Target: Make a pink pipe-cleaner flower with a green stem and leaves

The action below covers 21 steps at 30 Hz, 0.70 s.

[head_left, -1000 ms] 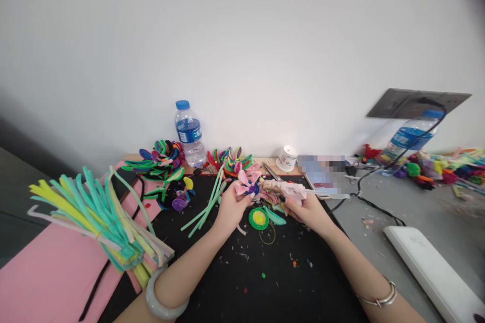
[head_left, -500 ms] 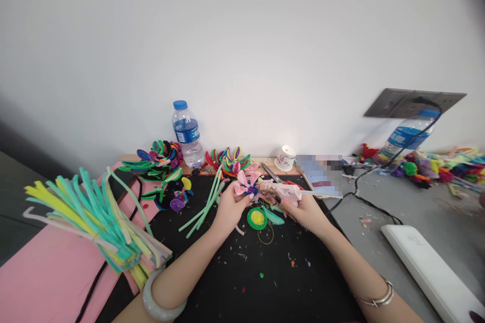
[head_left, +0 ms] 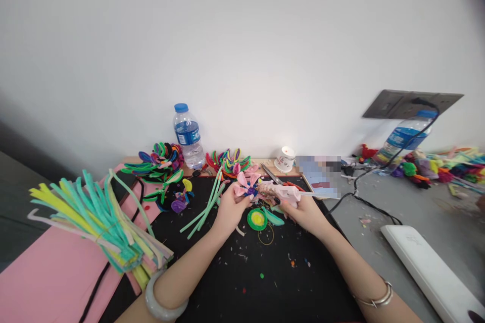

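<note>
My left hand [head_left: 232, 208] is closed on a pipe-cleaner flower [head_left: 247, 185] with pink petals and a blue-purple centre. My right hand [head_left: 303, 212] grips a pale pink glue gun [head_left: 284, 193], a white glue stick poking out of its back end. The gun's nozzle points left, close against the flower; whether it touches cannot be made out. Just below, on the black mat [head_left: 280, 272], lie a green disc with a yellow middle [head_left: 257, 219] and a teal leaf-shaped piece [head_left: 274, 217]. A thin ring [head_left: 265, 235] is beside them.
Bundled pipe cleaners [head_left: 102, 227] lie at left, near finished flowers [head_left: 161, 159] and a water bottle [head_left: 187, 136]. Scissors [head_left: 272, 173] and a paper cup [head_left: 285, 159] are at the back. Black cables [head_left: 356, 181] and a white power bank-like bar [head_left: 420, 262] occupy the right.
The view has shifted very slightly. Both hands keep the flower and the glue gun in nearly the same place.
</note>
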Each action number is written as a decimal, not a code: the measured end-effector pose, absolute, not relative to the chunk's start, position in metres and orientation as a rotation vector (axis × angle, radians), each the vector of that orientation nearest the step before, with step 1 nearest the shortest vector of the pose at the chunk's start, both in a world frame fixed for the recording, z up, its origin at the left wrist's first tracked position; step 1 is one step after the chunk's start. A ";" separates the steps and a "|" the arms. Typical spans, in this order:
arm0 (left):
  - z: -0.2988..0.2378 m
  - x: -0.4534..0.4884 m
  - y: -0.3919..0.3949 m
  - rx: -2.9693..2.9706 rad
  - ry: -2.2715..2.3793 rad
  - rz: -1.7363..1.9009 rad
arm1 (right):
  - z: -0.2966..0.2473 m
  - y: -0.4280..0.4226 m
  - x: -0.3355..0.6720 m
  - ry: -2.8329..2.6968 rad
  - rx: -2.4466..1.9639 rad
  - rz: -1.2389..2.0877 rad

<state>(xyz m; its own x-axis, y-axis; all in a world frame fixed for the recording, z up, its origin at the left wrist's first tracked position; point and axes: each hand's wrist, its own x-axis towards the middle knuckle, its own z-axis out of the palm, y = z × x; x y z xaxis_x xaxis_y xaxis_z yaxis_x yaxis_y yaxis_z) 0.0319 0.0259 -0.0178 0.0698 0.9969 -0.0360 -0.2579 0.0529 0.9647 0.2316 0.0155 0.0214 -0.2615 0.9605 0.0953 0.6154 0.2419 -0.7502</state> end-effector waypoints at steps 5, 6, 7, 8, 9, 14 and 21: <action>-0.018 0.032 0.027 1.015 0.993 1.268 | 0.026 0.014 0.230 -1.994 -1.377 0.745; -0.018 0.032 0.027 1.020 0.988 1.273 | 0.027 0.013 0.230 -2.003 -1.348 0.726; -0.018 0.031 0.027 1.029 0.985 1.278 | 0.027 0.013 0.229 -2.016 -1.330 0.714; -0.018 0.031 0.028 1.041 0.986 1.283 | 0.027 0.013 0.229 -2.029 -1.330 0.708; -0.019 0.031 0.028 1.054 0.989 1.286 | 0.027 0.013 0.230 -2.042 -1.348 0.706; -0.020 0.030 0.028 1.066 1.018 1.281 | 0.027 0.011 0.232 -2.090 -1.480 0.704; -0.019 0.029 0.029 1.016 1.033 1.312 | 0.039 0.013 0.254 -1.909 -1.496 0.909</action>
<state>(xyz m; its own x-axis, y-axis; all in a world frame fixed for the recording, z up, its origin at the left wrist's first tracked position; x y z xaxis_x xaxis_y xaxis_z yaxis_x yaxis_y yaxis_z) 0.0291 0.0289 -0.0187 -0.0027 0.9999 -0.0103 -0.2448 0.0093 0.9695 0.2536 0.0126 0.0385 -0.2341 0.9722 0.0110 0.6043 0.1543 -0.7816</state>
